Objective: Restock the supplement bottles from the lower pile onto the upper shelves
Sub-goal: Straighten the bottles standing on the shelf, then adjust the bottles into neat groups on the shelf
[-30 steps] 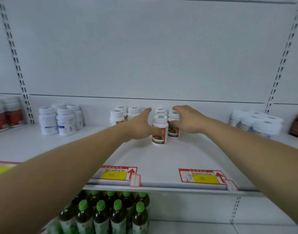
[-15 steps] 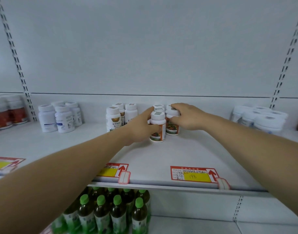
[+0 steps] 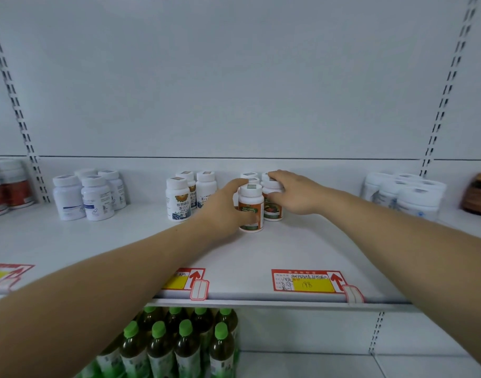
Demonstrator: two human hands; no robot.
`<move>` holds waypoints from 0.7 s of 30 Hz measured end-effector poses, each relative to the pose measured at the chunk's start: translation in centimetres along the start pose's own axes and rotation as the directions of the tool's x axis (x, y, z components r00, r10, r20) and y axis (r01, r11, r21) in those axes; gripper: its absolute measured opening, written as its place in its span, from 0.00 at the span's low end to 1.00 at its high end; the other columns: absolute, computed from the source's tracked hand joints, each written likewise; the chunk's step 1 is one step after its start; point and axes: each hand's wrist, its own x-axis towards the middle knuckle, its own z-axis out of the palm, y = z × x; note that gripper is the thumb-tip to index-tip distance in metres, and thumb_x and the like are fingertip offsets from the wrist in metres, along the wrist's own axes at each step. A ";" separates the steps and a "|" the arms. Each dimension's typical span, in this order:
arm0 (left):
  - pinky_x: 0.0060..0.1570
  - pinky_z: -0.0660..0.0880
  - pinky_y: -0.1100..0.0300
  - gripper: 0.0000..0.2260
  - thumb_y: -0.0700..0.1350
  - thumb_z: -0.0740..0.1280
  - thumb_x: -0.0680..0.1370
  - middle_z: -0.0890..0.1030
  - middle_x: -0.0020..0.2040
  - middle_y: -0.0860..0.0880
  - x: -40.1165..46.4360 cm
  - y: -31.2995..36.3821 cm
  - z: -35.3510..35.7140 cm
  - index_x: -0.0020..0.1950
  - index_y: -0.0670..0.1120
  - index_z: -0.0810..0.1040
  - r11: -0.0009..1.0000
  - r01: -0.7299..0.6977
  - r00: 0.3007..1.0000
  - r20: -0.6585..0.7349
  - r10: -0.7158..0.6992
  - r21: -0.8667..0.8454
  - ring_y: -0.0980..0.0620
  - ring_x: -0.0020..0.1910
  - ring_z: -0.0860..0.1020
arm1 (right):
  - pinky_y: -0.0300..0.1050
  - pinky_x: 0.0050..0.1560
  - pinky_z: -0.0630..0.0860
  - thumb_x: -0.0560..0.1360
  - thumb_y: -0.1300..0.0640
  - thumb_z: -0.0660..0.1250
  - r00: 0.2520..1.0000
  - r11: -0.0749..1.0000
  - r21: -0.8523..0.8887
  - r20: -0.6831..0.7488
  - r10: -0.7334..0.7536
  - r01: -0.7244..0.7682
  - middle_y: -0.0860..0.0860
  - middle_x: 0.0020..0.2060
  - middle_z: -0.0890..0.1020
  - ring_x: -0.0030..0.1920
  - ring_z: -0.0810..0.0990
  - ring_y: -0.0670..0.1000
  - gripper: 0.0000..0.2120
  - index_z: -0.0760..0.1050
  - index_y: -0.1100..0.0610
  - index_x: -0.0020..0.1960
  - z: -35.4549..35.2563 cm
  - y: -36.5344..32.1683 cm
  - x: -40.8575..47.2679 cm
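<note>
An orange-labelled supplement bottle [image 3: 251, 208] stands upright on the upper shelf [image 3: 302, 249], long axis vertical, white cap up, at the front of a small cluster of like bottles. The left hand [image 3: 225, 211] is wrapped round it from the nine o'clock side: the thumb lies across the lower label and the fingers [image 3: 240, 184] curl behind near the cap, so it grips the bottle. Touching it at one o'clock is a second orange-labelled bottle [image 3: 272, 205], which the right hand [image 3: 293, 192] holds from the three o'clock side, its fingers bent over the cap and down the far side. Each hand already sits on its own bottle, so neither has to reach; judging by this, the coming move is a short push toward twelve o'clock to seat both against the rear bottles [image 3: 249, 176], then letting go.

Those rear bottles show only as caps, and how many stand there cannot be told. The right hand's fingertips are hidden behind its bottle. At ten o'clock stands a group of white bottles with gold-and-blue labels [image 3: 178, 199], further left plain white bottles [image 3: 96, 197], and at two o'clock blurred white tubs [image 3: 414, 196]. Price tags [image 3: 306, 281] sit on the shelf's front edge. Below, green-capped drink bottles [image 3: 187, 347] are cut off; the lower pile is not in view
</note>
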 end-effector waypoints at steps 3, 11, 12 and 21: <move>0.57 0.75 0.50 0.34 0.44 0.74 0.69 0.72 0.66 0.54 -0.1 0.0 0.1 0.69 0.59 0.62 1.000 -0.013 1.000 -0.018 0.014 0.028 0.52 0.53 0.78 | 0.44 0.54 0.67 0.78 0.53 0.61 1.000 1.000 0.004 0.016 -0.001 0.001 0.53 0.62 0.73 0.59 0.72 0.54 0.18 0.68 0.57 0.66 -0.1 0.1 -0.1; 0.51 0.72 0.57 0.34 0.46 0.74 0.70 0.72 0.66 0.52 0.2 0.4 -0.1 0.70 0.57 0.60 0.996 0.002 1.000 0.026 -0.004 0.085 0.51 0.54 0.76 | 0.46 0.58 0.67 0.78 0.53 0.61 0.998 0.999 0.008 0.035 0.045 -0.045 0.57 0.64 0.72 0.61 0.71 0.55 0.20 0.68 0.60 0.67 -0.1 -0.1 0.1; 0.51 0.71 0.57 0.34 0.47 0.74 0.70 0.72 0.67 0.51 0.3 0.5 -0.4 0.71 0.56 0.59 0.996 0.005 0.999 0.044 -0.009 0.092 0.51 0.54 0.75 | 0.44 0.61 0.65 0.78 0.51 0.61 0.998 0.998 -0.009 0.043 0.055 -0.055 0.56 0.68 0.70 0.65 0.69 0.55 0.22 0.65 0.59 0.70 -0.2 -0.1 0.1; 0.55 0.66 0.57 0.33 0.60 0.68 0.72 0.66 0.72 0.49 -0.6 4.5 -3.3 0.74 0.54 0.59 0.915 -0.115 0.992 0.095 0.084 0.387 0.47 0.65 0.70 | 0.45 0.72 0.52 0.78 0.39 0.57 0.984 0.955 -0.238 -0.053 0.169 -0.177 0.49 0.76 0.57 0.76 0.54 0.51 0.32 0.55 0.50 0.77 -5.5 0.2 -3.0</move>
